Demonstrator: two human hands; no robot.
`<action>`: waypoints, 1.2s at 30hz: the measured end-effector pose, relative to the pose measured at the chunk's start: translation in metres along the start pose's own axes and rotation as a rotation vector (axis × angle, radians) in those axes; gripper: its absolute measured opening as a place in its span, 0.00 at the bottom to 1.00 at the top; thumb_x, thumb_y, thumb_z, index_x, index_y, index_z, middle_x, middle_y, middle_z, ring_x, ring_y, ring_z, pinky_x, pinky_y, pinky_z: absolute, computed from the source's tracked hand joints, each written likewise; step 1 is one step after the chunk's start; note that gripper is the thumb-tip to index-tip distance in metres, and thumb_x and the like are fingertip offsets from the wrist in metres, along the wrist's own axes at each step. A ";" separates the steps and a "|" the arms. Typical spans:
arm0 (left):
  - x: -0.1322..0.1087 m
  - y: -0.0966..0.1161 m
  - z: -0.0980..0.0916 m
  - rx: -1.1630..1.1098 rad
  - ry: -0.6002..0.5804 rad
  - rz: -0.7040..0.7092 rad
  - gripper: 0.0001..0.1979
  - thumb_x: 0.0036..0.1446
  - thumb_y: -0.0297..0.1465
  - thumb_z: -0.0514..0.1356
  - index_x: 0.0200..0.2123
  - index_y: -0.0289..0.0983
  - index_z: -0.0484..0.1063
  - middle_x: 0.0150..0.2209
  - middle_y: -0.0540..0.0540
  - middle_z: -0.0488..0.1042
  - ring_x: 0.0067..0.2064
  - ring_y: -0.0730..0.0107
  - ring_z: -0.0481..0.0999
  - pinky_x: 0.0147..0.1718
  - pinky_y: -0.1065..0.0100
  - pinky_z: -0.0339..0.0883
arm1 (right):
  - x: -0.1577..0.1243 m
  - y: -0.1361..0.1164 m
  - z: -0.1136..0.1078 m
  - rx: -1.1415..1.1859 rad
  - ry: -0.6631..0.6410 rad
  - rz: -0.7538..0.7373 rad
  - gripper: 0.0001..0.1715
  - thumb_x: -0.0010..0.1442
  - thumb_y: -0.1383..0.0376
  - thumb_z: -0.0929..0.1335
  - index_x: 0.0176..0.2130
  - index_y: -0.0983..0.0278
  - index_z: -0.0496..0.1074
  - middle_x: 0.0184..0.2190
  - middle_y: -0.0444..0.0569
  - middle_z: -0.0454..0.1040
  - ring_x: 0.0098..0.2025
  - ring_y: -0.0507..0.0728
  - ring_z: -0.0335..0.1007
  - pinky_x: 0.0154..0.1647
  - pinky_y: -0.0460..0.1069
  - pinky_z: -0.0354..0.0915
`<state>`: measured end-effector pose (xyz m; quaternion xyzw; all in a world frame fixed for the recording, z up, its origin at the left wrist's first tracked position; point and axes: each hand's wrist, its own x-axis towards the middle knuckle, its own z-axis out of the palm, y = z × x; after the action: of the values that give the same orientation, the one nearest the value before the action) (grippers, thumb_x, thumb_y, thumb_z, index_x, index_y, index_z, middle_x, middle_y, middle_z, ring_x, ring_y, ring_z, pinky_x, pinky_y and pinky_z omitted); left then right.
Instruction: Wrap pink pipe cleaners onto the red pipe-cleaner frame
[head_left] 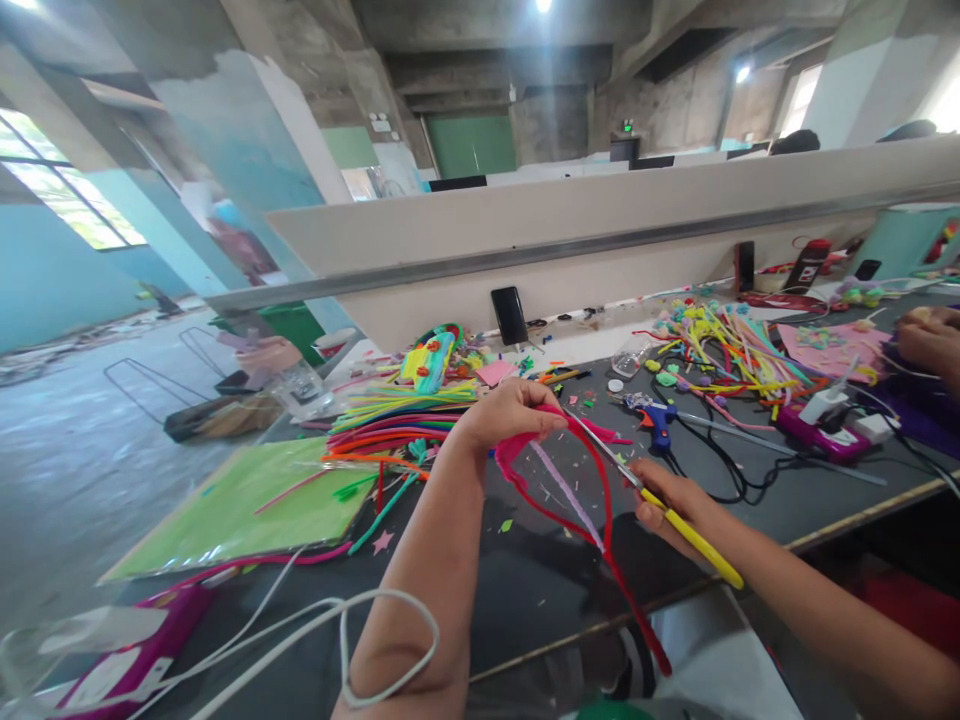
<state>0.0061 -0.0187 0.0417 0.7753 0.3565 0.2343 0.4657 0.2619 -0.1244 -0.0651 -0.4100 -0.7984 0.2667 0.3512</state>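
My left hand (514,412) is closed on a bundle of red and pink pipe cleaners (604,480), held above the dark table. Two red strands hang from it in a loop, cross lower down and trail past the table's front edge. A pale lilac pipe cleaner (562,482) slants down inside the loop. My right hand (667,500) grips scissors (694,545) with yellow handles. Their metal blades reach up to the bundle beside my left fingertips; whether they touch or cut it I cannot tell.
Coloured pipe cleaners (397,425) and a green sheet pack (240,500) lie left. Rightward are a blue glue gun (657,420), a purple power strip (825,435) and another person's hand (930,340). A phone (510,315) leans on the partition; white cables (345,610) loop near my left forearm.
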 end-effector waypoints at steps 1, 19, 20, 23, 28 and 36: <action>0.001 -0.001 0.000 -0.009 -0.008 -0.004 0.14 0.46 0.38 0.66 0.26 0.32 0.72 0.19 0.51 0.69 0.21 0.80 0.65 0.20 0.77 0.57 | 0.000 0.000 0.000 -0.009 -0.027 0.007 0.21 0.63 0.49 0.58 0.43 0.63 0.62 0.25 0.41 0.61 0.25 0.50 0.53 0.26 0.46 0.53; 0.010 -0.015 0.001 -0.091 -0.061 -0.065 0.15 0.44 0.39 0.67 0.24 0.32 0.72 0.18 0.50 0.70 0.20 0.78 0.67 0.20 0.75 0.59 | 0.004 0.004 0.009 -0.209 0.012 0.150 0.13 0.61 0.55 0.61 0.37 0.61 0.66 0.21 0.40 0.62 0.21 0.49 0.57 0.24 0.45 0.57; 0.011 -0.016 0.001 -0.092 -0.061 -0.072 0.15 0.44 0.39 0.67 0.25 0.32 0.72 0.18 0.50 0.70 0.20 0.78 0.67 0.20 0.75 0.59 | 0.005 0.005 0.010 -0.211 0.020 0.153 0.13 0.61 0.55 0.61 0.36 0.61 0.66 0.21 0.40 0.62 0.21 0.49 0.57 0.24 0.45 0.57; 0.012 -0.016 0.002 -0.079 -0.064 -0.087 0.15 0.44 0.39 0.67 0.26 0.32 0.73 0.18 0.50 0.70 0.20 0.77 0.67 0.20 0.75 0.59 | 0.005 0.005 0.012 -0.209 0.045 0.157 0.12 0.61 0.56 0.61 0.32 0.61 0.64 0.21 0.41 0.63 0.22 0.49 0.58 0.25 0.45 0.58; 0.010 -0.015 0.001 -0.104 -0.076 -0.065 0.14 0.45 0.38 0.67 0.27 0.32 0.72 0.18 0.50 0.70 0.20 0.78 0.67 0.21 0.76 0.60 | 0.003 -0.004 0.003 0.028 -0.026 0.226 0.15 0.61 0.52 0.62 0.36 0.61 0.64 0.22 0.40 0.62 0.22 0.49 0.59 0.23 0.45 0.59; 0.001 -0.010 -0.007 -0.140 -0.038 0.048 0.15 0.43 0.37 0.69 0.29 0.32 0.74 0.22 0.48 0.72 0.24 0.78 0.69 0.23 0.76 0.62 | 0.013 -0.004 -0.003 0.686 0.111 0.310 0.26 0.56 0.46 0.66 0.46 0.60 0.61 0.33 0.46 0.70 0.36 0.54 0.73 0.42 0.53 0.72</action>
<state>-0.0014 -0.0107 0.0363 0.7533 0.3117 0.2552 0.5198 0.2567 -0.1152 -0.0558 -0.3983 -0.5708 0.5460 0.4663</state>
